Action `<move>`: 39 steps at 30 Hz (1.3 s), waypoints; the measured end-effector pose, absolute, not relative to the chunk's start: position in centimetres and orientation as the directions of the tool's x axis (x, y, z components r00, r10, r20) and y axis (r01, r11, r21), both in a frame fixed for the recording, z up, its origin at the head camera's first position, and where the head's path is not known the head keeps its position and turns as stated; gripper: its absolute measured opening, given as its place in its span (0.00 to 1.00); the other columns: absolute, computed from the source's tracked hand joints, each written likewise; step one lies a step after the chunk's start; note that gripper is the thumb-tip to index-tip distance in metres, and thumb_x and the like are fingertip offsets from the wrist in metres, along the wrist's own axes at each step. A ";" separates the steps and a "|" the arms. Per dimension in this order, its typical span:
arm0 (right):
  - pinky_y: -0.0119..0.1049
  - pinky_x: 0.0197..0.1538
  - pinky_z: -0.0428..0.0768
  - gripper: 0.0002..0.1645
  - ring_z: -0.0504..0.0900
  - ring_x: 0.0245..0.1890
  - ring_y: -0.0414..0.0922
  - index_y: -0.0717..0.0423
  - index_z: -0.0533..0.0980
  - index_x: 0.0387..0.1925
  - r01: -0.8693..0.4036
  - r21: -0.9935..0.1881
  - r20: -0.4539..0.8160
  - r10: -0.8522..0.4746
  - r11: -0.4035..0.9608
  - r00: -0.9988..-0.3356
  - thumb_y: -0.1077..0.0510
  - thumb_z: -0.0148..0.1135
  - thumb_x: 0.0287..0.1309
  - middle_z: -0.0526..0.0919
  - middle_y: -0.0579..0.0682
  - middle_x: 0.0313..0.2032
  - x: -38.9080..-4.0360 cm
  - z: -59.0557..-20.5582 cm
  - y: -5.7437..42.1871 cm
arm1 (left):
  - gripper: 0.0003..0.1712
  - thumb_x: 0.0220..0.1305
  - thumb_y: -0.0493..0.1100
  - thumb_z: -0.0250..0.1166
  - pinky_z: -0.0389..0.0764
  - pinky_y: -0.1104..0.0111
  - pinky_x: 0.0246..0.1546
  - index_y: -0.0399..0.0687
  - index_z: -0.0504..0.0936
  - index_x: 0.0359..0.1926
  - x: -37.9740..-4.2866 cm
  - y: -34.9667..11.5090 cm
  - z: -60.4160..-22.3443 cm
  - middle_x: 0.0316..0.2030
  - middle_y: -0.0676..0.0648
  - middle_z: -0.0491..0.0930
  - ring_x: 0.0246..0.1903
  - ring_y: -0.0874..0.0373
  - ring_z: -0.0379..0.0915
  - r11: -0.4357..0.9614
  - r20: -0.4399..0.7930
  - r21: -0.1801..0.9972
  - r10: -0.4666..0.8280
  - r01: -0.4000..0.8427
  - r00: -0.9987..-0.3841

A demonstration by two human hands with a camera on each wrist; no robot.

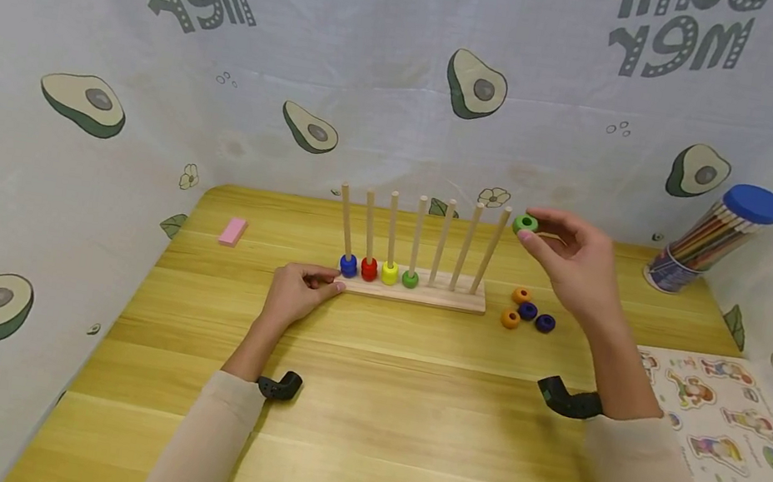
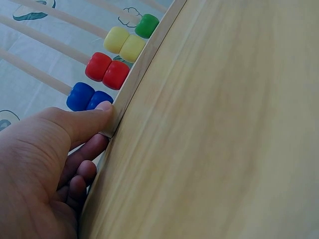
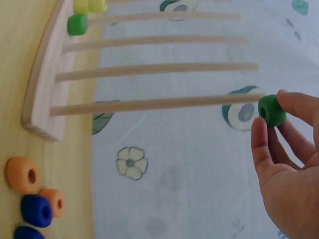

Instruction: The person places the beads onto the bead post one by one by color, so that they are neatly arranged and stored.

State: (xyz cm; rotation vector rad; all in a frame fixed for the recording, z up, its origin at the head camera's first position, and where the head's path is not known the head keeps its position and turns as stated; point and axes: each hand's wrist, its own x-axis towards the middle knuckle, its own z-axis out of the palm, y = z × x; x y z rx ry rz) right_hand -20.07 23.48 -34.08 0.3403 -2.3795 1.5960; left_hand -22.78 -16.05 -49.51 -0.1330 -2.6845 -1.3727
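A wooden peg rack [image 1: 415,297] with several upright pegs stands at the back of the table. From the left, its pegs bear two blue beads [image 2: 89,97], two red beads [image 2: 106,70], two yellow beads [image 2: 124,44] and one green bead [image 1: 411,279]; the pegs farther right are bare. My left hand [image 1: 295,291] pinches the rack's left end between thumb and fingers. Raised near the top of the rightmost peg, my right hand [image 1: 577,263] pinches another green bead [image 3: 272,110], its hole visible.
Orange beads [image 1: 511,319] and dark blue beads [image 1: 544,323] lie right of the rack. A pink eraser-like block [image 1: 233,232] lies at the left. Back right stands a tub of colored pencils [image 1: 707,241] with a blue lid; a sticker sheet [image 1: 741,449] covers the right side.
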 end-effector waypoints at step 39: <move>0.44 0.47 0.71 0.21 0.77 0.45 0.50 0.52 0.82 0.60 -0.448 -0.704 0.367 -0.258 0.551 -0.894 0.50 0.66 0.70 0.84 0.52 0.48 -23.7 -31.3 12.7 | 0.13 0.58 0.54 0.79 0.74 0.66 0.28 0.56 0.94 0.42 -22.9 -16.1 -49.7 0.30 0.51 0.89 0.26 0.57 0.76 0.567 0.156 0.811 0.027 0.143 -0.987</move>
